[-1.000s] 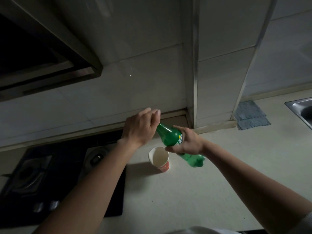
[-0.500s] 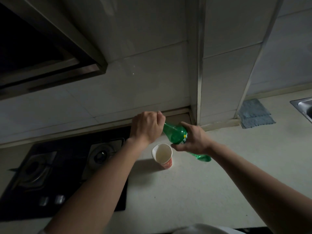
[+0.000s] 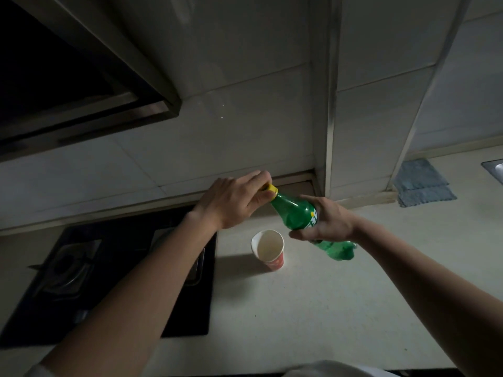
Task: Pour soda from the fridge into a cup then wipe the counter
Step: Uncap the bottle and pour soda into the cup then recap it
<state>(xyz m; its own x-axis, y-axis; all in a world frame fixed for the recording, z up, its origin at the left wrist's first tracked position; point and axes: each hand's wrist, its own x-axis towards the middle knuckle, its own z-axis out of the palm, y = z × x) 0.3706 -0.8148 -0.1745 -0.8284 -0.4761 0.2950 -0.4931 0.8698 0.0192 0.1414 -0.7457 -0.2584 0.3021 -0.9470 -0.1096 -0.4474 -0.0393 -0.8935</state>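
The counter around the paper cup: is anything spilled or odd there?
No spill shows on the counter. The paper cup stands upright. The green soda bottle is tilted in the right hand, yellow cap on.

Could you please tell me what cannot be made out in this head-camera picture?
- Whether the yellow cap is loosened: the left hand covers part of it.
- The green bottle label: the right hand wraps over it.
- How much soda is inside: dim light, tinted plastic.
- The sink: cut off by the right edge.
- The stove knobs: too dark.
- Whether the cup holds anything: unclear.
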